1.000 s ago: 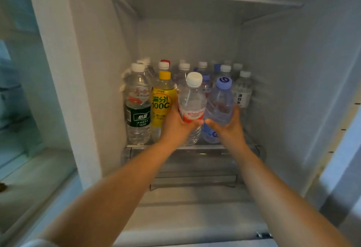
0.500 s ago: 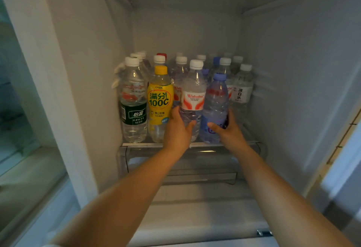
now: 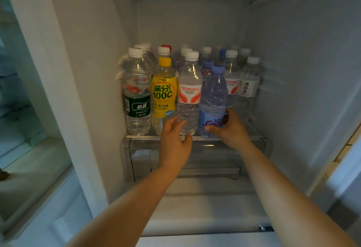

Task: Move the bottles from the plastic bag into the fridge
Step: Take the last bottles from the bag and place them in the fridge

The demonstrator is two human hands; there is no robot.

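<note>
At the far left of the view lies a pale, flat greenish-white ledge [image 3: 29, 178], dimly lit and smooth. At its left end, cut off by the picture's edge, sits a small dark brown object [image 3: 2, 175]; what it is cannot be told. Above the ledge are blurred bluish-grey shapes [image 3: 15, 94], too indistinct to name. Below the ledge, in the bottom left corner, is a white panelled surface [image 3: 58, 223] with a raised rectangular moulding.

At the far right, a narrow tan wood-coloured strip [image 3: 343, 149] with small dark marks runs slantwise. Just beside it stands a pale blue-white upright band [image 3: 349, 170], and beneath that a dull grey surface [image 3: 343, 217] fills the lower right corner.
</note>
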